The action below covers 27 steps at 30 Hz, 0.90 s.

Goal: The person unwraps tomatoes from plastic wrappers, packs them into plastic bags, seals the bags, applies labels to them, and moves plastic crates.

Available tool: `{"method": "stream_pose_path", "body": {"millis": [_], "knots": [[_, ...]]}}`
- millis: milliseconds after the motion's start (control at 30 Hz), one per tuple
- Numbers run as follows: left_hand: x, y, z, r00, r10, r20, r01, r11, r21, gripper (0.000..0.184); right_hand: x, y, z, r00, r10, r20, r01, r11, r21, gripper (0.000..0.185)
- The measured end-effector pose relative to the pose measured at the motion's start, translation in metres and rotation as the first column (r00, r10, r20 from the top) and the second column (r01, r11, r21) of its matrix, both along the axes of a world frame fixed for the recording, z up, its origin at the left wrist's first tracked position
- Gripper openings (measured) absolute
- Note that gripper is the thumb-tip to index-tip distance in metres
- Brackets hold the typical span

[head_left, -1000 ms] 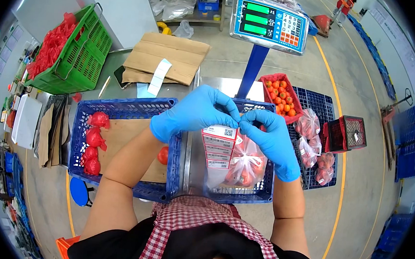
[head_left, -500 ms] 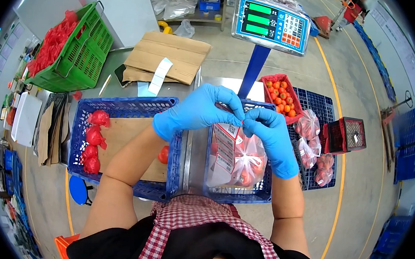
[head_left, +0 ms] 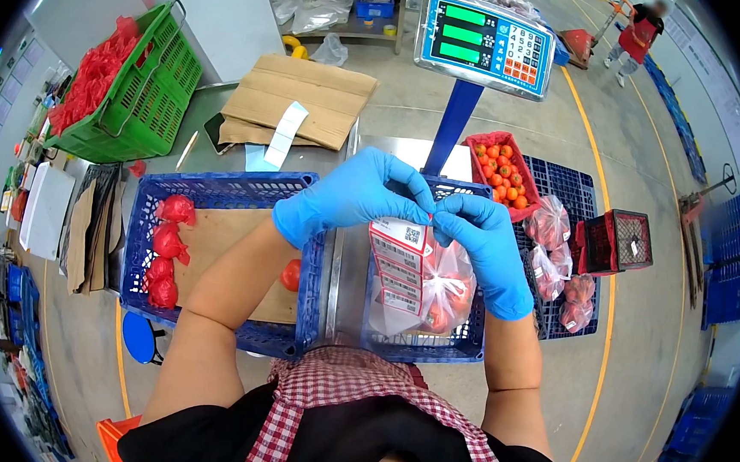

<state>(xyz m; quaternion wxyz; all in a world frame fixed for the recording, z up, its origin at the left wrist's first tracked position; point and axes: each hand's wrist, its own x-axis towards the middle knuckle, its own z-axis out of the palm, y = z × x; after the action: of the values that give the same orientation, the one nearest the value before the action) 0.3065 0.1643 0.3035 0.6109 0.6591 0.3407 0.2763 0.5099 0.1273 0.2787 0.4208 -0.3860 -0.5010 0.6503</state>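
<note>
My gloved left hand (head_left: 360, 194) is closed in a pinch at the top edge of a strip of printed labels (head_left: 399, 272) with red borders, barcodes and a QR code. My gloved right hand (head_left: 485, 248) pinches close beside it, fingertips almost touching the left ones; a tiny red bit shows between them. What the right fingers grip is too small to make out. Below the hands, a clear plastic bag of tomatoes (head_left: 449, 301), gathered at its top, lies in the right blue crate (head_left: 473, 346). The strip hangs in front of the bag and partly covers it.
The left blue crate (head_left: 234, 335) holds red-wrapped items (head_left: 166, 241) and one bare tomato (head_left: 291, 274). A scale display (head_left: 484, 46) rises behind. Flat cardboard (head_left: 311, 94) and a green basket (head_left: 152, 96) lie left. Bagged tomatoes (head_left: 549, 222) sit right; a person (head_left: 637, 35) walks far back.
The label strip has turned to face the camera more fully, showing its barcodes. Both hands stay almost in place. The person at the back has come further into view.
</note>
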Motion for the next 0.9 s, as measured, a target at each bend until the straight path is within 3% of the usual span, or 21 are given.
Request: {"method": "stream_pose_path", "body": {"millis": [200,400,533,600,767,900], "knots": [[0.002,0.000,0.002,1.000,0.006,-0.023,-0.006,1.000,-0.015,0.014,0.000,0.001,-0.001,0.999,-0.025,0.043,0.024,0.999,0.021,0.015],[0.004,0.002,-0.002,0.996,-0.062,0.059,0.049,0.980,0.191,0.010,0.000,0.003,-0.003,0.999,-0.020,-0.025,0.020,1.000,0.017,0.013],[0.006,0.000,0.006,0.997,-0.075,0.024,0.067,0.962,0.263,0.012,0.002,0.004,-0.002,0.989,0.010,0.150,-0.027,0.994,0.108,0.015],[0.006,0.002,0.002,0.999,-0.052,0.009,0.049,0.977,0.206,0.013,0.002,0.002,0.002,0.998,0.042,0.056,-0.050,0.988,0.149,0.018],[0.010,-0.001,0.011,0.996,-0.049,-0.071,0.070,0.943,0.327,0.012,0.000,0.000,0.005,0.989,0.038,-0.141,-0.044,0.998,-0.037,0.010],[0.013,0.000,0.003,1.000,-0.021,-0.017,0.025,0.944,0.329,0.013,0.002,0.003,-0.001,0.990,0.029,-0.141,-0.034,0.999,-0.031,0.011]]}}
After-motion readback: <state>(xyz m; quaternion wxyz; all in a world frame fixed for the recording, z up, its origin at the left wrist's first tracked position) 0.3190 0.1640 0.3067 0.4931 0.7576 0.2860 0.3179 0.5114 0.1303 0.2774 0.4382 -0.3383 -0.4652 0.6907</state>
